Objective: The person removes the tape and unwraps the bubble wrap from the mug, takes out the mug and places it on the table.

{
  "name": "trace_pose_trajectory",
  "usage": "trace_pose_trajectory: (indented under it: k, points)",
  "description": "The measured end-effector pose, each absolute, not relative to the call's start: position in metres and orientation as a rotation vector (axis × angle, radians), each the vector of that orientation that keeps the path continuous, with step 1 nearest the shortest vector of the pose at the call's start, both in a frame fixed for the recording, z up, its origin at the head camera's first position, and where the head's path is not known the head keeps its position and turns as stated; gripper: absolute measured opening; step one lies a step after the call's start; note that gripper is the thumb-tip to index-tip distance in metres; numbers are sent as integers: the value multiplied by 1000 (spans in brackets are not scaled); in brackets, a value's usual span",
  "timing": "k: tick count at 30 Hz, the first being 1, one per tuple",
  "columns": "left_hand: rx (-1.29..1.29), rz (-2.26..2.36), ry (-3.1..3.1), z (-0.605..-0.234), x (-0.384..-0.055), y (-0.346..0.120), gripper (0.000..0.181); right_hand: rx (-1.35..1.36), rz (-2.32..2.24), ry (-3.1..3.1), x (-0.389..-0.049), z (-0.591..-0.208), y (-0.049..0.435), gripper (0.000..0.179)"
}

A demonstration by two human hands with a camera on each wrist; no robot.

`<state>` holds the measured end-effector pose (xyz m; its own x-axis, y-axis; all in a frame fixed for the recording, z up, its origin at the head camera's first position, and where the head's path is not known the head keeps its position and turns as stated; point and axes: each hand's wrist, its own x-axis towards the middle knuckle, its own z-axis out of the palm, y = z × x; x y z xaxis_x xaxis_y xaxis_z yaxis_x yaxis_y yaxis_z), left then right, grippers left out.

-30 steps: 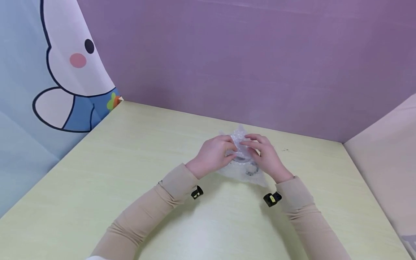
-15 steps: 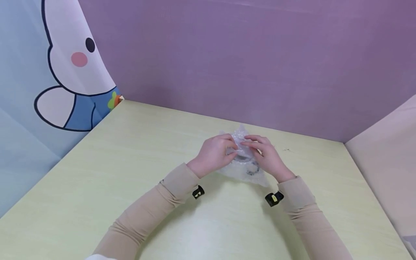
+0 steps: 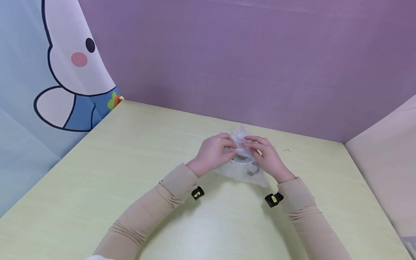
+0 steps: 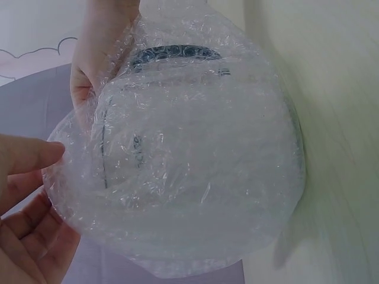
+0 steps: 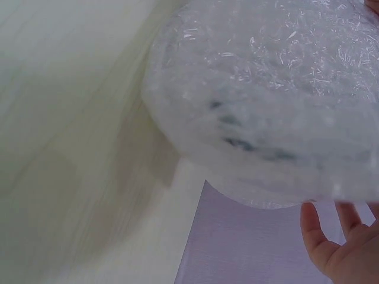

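A bubble-wrapped package (image 3: 242, 173) stands on the table, held up between both hands. Through the clear wrap (image 4: 195, 219) I make out a white, rounded item with dark lettering and a dark patterned band; its exact kind is hidden. My left hand (image 3: 212, 153) pinches the wrap's upper edge between thumb and fingers, as the left wrist view also shows. Opposite it, my right hand (image 3: 268, 157) has its fingers spread and loosely bent, their tips touching the wrap. In the right wrist view the fingers (image 5: 314, 228) reach the wrap's edge, partly hidden behind it.
The pale wooden table (image 3: 130, 173) runs back to a purple wall (image 3: 221, 65). A blue cartoon curtain (image 3: 26, 72) hangs at the left and a pale panel (image 3: 390, 155) at the right. Small dark marks (image 3: 286, 150) lie right of the package.
The left fingers and thumb shift slightly on the wrap's edge. The right hand and the package stay nearly where they were.
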<state>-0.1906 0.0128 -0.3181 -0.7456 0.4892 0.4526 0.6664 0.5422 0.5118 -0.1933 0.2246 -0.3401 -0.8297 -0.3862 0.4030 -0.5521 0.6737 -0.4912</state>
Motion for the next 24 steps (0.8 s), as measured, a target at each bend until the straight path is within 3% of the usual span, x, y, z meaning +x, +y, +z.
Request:
trace_pose_trajectory:
  k: [24]
  points:
    - [-822, -1596, -2448, -324, -201, 12, 8, 771, 887, -2608, -197, -343, 227, 26]
